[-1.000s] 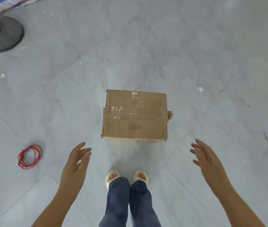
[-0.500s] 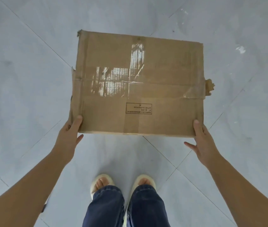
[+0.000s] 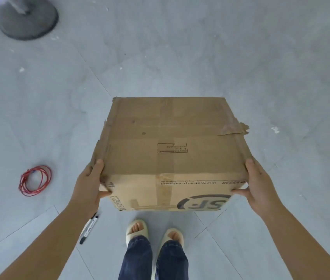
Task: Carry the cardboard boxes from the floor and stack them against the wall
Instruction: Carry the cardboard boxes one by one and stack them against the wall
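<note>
A brown taped cardboard box (image 3: 170, 142) with a printed logo on its near side hangs off the grey tiled floor in front of me, above my feet. My left hand (image 3: 90, 184) grips its near left corner, thumb across the near face and fingers round the left side. My right hand (image 3: 258, 186) grips the near right corner the same way. A torn strip of tape sticks out from the box's right edge. No wall or other boxes are in view.
A coil of red wire (image 3: 34, 180) lies on the floor to the left. A black marker (image 3: 89, 229) lies by my left forearm. A round grey stand base (image 3: 28, 17) sits at the top left. My sandalled feet (image 3: 154, 232) stand below the box.
My hands went from open and apart to gripping the box's near corners. The box has come up off the floor and its near side now shows.
</note>
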Available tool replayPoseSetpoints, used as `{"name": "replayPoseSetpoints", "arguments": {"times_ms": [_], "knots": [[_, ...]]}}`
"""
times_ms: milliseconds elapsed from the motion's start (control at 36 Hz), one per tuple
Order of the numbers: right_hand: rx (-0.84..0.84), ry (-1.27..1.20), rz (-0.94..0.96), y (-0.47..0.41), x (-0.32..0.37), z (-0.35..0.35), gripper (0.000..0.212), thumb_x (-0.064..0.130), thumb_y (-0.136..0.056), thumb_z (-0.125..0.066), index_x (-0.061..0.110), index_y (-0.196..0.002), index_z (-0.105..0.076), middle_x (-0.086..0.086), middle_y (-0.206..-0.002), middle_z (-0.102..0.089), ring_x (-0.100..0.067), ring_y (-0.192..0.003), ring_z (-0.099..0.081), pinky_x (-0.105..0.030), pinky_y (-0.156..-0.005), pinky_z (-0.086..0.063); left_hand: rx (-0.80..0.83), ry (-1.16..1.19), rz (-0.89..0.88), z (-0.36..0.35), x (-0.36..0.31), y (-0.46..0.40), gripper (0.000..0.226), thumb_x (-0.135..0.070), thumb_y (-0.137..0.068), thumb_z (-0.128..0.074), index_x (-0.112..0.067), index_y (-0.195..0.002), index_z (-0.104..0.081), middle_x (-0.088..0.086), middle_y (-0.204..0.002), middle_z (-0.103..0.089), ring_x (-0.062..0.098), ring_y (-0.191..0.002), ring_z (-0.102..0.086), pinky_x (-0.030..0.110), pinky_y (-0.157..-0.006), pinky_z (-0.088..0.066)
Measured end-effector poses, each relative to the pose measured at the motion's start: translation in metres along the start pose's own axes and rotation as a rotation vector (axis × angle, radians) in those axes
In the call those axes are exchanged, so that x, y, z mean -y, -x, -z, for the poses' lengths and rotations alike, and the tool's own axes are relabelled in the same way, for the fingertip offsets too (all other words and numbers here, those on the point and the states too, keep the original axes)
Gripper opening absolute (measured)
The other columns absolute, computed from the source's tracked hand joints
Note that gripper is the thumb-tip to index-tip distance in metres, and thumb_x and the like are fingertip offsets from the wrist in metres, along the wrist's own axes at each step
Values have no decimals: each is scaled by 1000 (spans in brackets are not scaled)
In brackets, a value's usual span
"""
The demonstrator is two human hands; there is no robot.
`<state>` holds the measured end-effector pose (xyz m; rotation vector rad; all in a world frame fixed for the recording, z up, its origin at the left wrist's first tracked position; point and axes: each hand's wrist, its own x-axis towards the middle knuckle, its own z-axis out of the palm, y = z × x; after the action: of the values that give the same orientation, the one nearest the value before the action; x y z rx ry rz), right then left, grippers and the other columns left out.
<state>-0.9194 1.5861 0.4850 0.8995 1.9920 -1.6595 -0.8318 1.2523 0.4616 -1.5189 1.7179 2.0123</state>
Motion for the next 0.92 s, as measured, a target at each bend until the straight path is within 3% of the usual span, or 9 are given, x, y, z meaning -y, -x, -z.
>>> {"name": "replayPoseSetpoints", "arguments": {"times_ms": [83,250,361,500,611,750,833,917], "knots": [[70,-4,69,57,37,-2,38,31,-103,-38,30,-140,-45,12,-126,-55,-6,-103,-54,-55,-90,-51,-61,66,-50,39,-32,61,37,-30,-100,-46,-17,-134,-50,-2,-115,-58,17,-101,-55,52,-89,-50],[256,23,255,156,97,-12,34,30,-102,-40,36,-135,-45,29,-112,-55,1,-101,-55,-55,-92,-49,-165,158,-171,111,-78,172,41,-32,-100,-44,-16,-138,-47,-5,-133,-51,16,-122,-49,54,-93,-49],[378,41,329,207,122,-19,34,40,-96,-45,41,-130,-48,32,-111,-57,2,-106,-54,-51,-88,-52,-241,261,-243,154,-83,234,29,-33,-100,-45,-22,-125,-52,-9,-123,-56,17,-120,-51,53,-93,-49],[514,96,439,265,141,-41,34,28,-102,-40,38,-134,-47,27,-115,-57,0,-104,-58,-48,-85,-53,-393,416,-290,203,-64,304,28,-32,-100,-45,-21,-125,-53,-9,-123,-56,16,-114,-53,54,-91,-49],[646,145,513,315,142,-72,36,26,-102,-40,37,-135,-47,30,-109,-60,11,-92,-62,-46,-81,-54,-514,528,-339,247,-41,358,14,-29,-100,-45,-27,-100,-59,-10,-108,-59,15,-102,-57,54,-90,-49],[814,204,544,386,123,-126,39,27,-102,-40,34,-140,-44,29,-112,-58,4,-100,-60,-51,-86,-53,-684,638,-372,318,-4,412,13,-30,-99,-47,-28,-97,-60,-8,-107,-60,19,-106,-57,54,-90,-50],[922,240,553,434,100,-163,39,33,-99,-42,37,-138,-46,31,-109,-59,1,-104,-58,-47,-83,-54,-771,688,-373,368,26,439,16,-32,-98,-48,-27,-106,-60,-6,-116,-60,20,-115,-55,55,-90,-50],[1000,282,535,484,69,-205,40,38,-96,-44,39,-136,-46,29,-111,-59,-2,-106,-57,-52,-86,-52,-858,749,-345,420,57,466,22,-33,-98,-49,-24,-116,-57,-6,-120,-59,19,-116,-55,54,-91,-50]]}}
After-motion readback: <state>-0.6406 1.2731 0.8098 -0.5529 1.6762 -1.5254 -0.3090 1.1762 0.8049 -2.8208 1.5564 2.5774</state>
